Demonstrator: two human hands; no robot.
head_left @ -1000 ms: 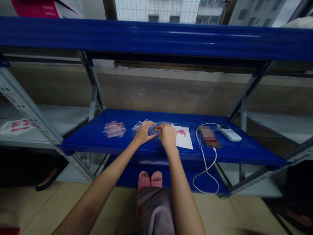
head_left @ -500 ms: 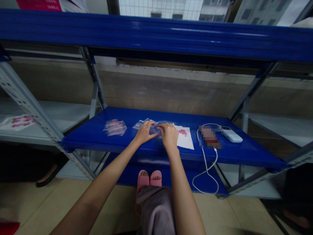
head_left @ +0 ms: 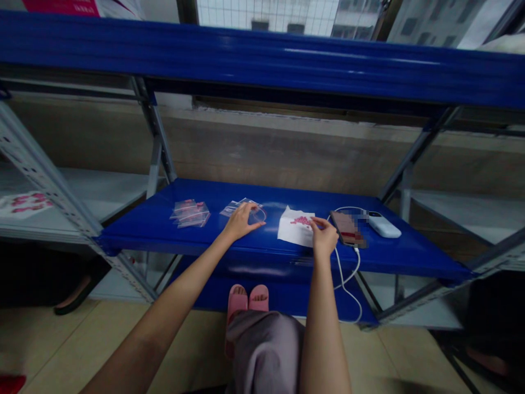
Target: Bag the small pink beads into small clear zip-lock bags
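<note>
My left hand [head_left: 241,223] holds a clear plastic bag [head_left: 258,214] between thumb and fingers, its mouth bowed out into a round opening. Beside and partly under that hand lie several flat clear zip bags [head_left: 230,207]. Over the right edge of a white paper sheet [head_left: 287,233], my right hand [head_left: 325,236] has its thumb and fingertips pinched together. Those fingertips are at the edge of a pile of small pink pieces [head_left: 301,220] on the sheet; whatever is between them is too small to make out.
Further left lies a spread of zip bags [head_left: 191,213] with pink bits inside. Right of the paper are a phone [head_left: 346,227] on a white cable [head_left: 361,306] and a pale power bank [head_left: 383,225]. A blue beam [head_left: 262,65] crosses above the blue shelf [head_left: 143,230].
My right hand has left the plastic bag and moved right to the pink pieces, uncovering more of the paper. My left hand has stayed in place with the bag.
</note>
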